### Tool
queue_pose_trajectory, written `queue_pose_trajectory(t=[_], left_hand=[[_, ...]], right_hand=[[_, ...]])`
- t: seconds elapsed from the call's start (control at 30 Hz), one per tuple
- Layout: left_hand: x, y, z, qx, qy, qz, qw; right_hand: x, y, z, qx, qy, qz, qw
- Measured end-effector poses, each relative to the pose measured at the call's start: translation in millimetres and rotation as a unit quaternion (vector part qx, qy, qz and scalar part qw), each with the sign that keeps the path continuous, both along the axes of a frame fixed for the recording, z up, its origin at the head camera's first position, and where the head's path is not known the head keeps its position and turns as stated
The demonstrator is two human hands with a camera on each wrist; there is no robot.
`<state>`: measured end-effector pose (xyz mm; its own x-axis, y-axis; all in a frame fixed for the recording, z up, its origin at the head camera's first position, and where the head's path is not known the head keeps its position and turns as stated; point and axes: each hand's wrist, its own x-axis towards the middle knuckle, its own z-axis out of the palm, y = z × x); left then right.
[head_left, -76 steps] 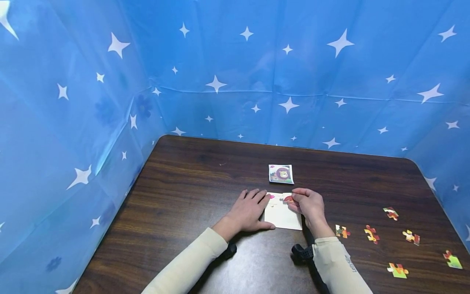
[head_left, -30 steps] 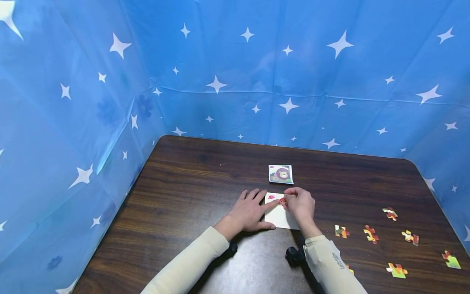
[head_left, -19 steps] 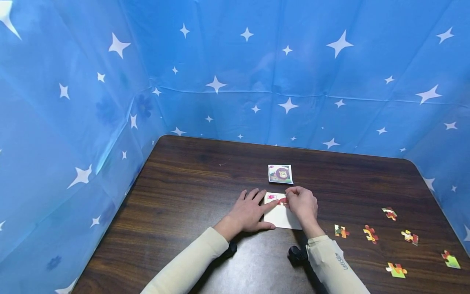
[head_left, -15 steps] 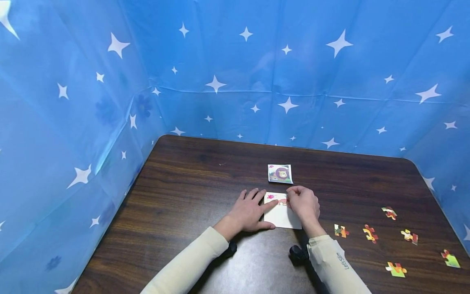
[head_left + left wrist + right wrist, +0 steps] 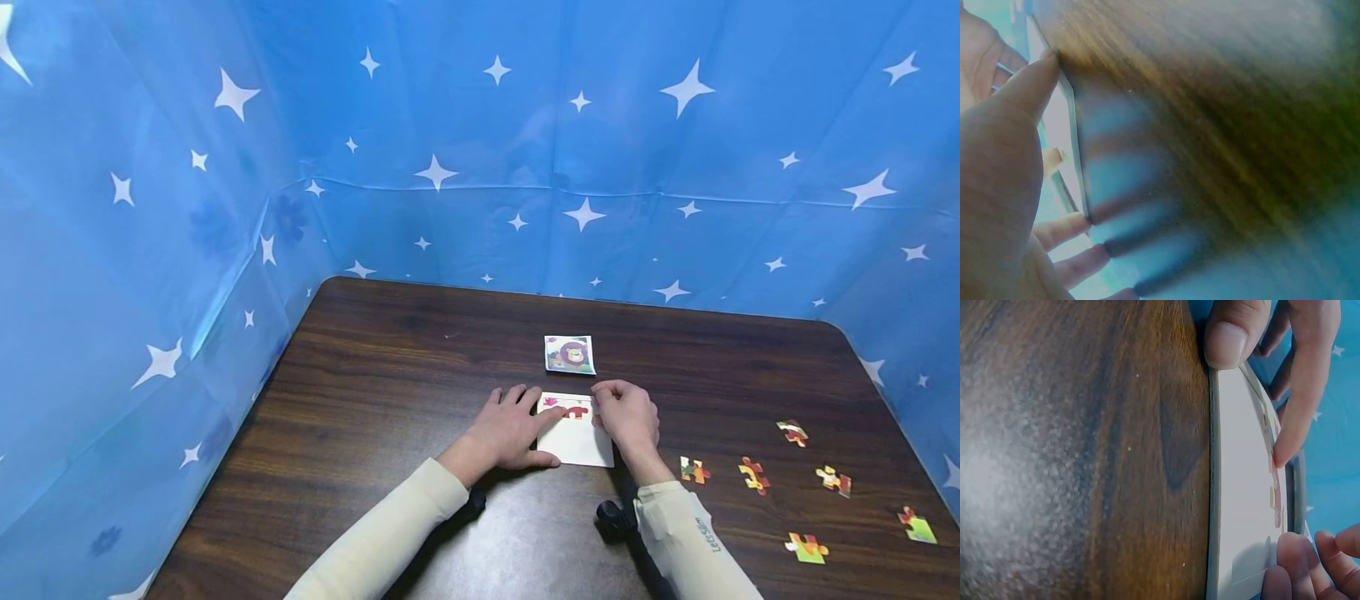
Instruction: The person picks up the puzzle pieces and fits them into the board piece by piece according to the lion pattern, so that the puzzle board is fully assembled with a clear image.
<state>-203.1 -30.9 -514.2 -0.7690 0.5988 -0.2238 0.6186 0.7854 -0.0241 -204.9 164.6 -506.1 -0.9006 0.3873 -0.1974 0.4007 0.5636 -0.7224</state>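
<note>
The red puzzle piece (image 5: 577, 412), lying on the upper part of the white puzzle board (image 5: 573, 446), could skew if 1 fingertip (image 5: 557, 413) of the spread left hand (image 5: 510, 432) drags it, or if the right hand (image 5: 628, 418), whose grip I cannot tell, bumps the board's right edge.

I wear cream sleeves down to both wrists, the fabric close along the forearms. My left sleeve (image 5: 378, 533) is plain, with a soft crease near its cuff. My right sleeve (image 5: 675, 521) wrinkles more, and small dark lettering (image 5: 707, 534) runs along it, something like "LetsSlim", too small to be sure. Under each wrist shows a small black rounded device, one left (image 5: 474, 504), one right (image 5: 615, 518). My left hand (image 5: 510, 433) and right hand (image 5: 630, 421) are bare; my left thumbnail (image 5: 1225, 345) is short and rounded.
</note>
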Motion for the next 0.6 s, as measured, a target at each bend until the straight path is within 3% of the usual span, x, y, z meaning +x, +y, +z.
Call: queue_pose_trajectory(t=[0.17,0.4,0.6], left_hand=[[-0.2,0.4,-0.4,0.0,-0.003,0.0,1.0],[0.2,-0.9,-1.7,0.003,-0.007,0.001,1.0],[0.8,-2.3,-2.3,0.003,0.004,-0.004,1.0]], right_hand=[[-0.4,2.2,-0.7,-0.023,0.013,-0.003,0.9997],[-3.4,14.5,2.6,-0.162,0.032,-0.019,0.986],[-5.4,35.0,9.0,-0.188,0.03,-0.035,0.9811]])
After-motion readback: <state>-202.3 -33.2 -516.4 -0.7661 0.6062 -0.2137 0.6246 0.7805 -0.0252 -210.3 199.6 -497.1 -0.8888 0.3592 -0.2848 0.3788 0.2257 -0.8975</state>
